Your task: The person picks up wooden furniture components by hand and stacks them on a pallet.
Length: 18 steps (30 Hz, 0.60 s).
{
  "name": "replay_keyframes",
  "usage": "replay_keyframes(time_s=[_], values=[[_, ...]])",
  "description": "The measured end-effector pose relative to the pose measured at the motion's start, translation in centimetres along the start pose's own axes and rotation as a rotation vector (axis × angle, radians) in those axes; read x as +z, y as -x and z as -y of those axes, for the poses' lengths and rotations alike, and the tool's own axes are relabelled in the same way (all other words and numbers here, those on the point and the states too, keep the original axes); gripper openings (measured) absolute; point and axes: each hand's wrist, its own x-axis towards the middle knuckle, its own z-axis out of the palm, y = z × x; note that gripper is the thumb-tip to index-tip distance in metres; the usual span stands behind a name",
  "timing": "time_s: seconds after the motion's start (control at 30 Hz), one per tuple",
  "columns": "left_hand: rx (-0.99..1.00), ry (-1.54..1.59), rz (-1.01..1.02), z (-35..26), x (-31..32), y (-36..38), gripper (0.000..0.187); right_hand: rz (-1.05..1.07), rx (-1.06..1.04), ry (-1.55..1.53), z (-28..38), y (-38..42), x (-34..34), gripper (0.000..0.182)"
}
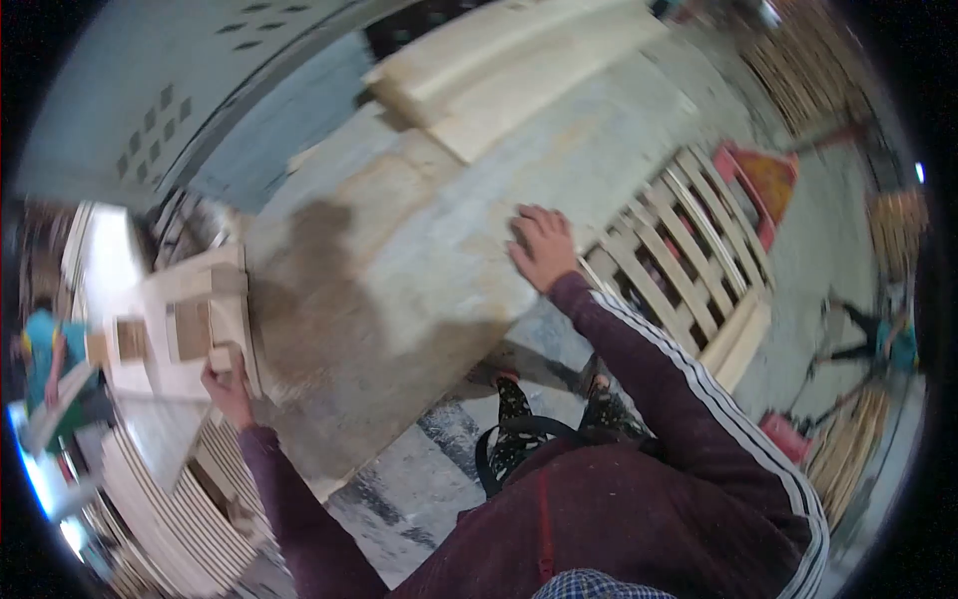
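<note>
My left hand (232, 391) is at the left, its thumb and fingers closed around a small pale wooden block (226, 356). Just beyond that block lies a light wooden panel (228, 282) with square openings cut in it. My right hand (544, 245) rests on the large worn worktable (439, 260), fingers spread, holding nothing. Right of this hand, a slatted wooden frame (689, 240) leans close to the table's edge.
Long pale boards (529, 70) lie along the far side of the table. At the left are stacked wooden strips (165, 509) and a person (55, 349) in green. A red-framed object (763, 185) stands at the right, with another person (893, 339) farther off.
</note>
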Motion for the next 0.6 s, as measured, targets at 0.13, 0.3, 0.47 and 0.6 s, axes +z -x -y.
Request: replay_keyframes(time_s=[0.13,0.3,0.47,0.6], values=[[-0.157,-0.007,0.042,-13.4,6.2,10.1,0.068,-0.180,-0.016,-0.179,-1.7,0.7,1.7,0.035],[0.051,0.102,0.050,-24.8,12.3,22.1,0.071,-0.503,0.112,-0.615,-3.2,1.4,2.9,0.043],[0.090,-0.042,-0.129,-34.8,16.4,30.2,0.066,-0.563,0.331,-0.483,-13.2,13.1,-6.1,0.052],[0.225,0.518,0.091,-44.5,20.0,34.9,0.047,-0.388,0.728,-0.283,-31.6,31.4,-11.7,0.059]])
